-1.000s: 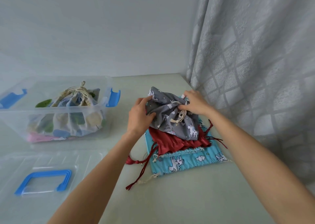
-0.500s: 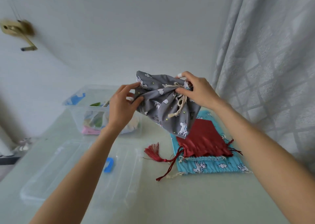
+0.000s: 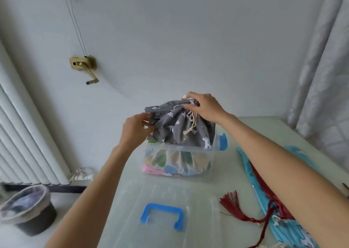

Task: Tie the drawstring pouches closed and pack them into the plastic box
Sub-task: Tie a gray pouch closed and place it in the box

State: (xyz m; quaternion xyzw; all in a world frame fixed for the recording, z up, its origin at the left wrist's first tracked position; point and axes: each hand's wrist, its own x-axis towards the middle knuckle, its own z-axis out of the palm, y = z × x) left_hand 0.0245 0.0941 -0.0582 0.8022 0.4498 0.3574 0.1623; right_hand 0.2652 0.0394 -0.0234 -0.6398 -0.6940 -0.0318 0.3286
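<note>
The desk (image 3: 245,127) lies under both hands and carries all task items. The lid (image 3: 170,200), clear with 1 blue handle, lies flat on the desk below the hands, toward the viewer. The box (image 3: 177,164) stands directly beneath the hands; it is clear, has a blue latch on its right end, and holds at least 1 patterned pouch plus pink fabric. The grey pouch (image 3: 181,127) hangs over the open box, its lower edge at the box rim. The left hand (image 3: 137,129) pinches the pouch's left edge. The right hand (image 3: 204,107) grips the gathered neck, with the cream cord (image 3: 191,121) dangling just below it. The blue pouch (image 3: 289,227) and red pouch (image 3: 264,187), with tassel, lie on the desk under the right forearm. A bin (image 3: 26,210) stands on the floor, far left of the hands.
</note>
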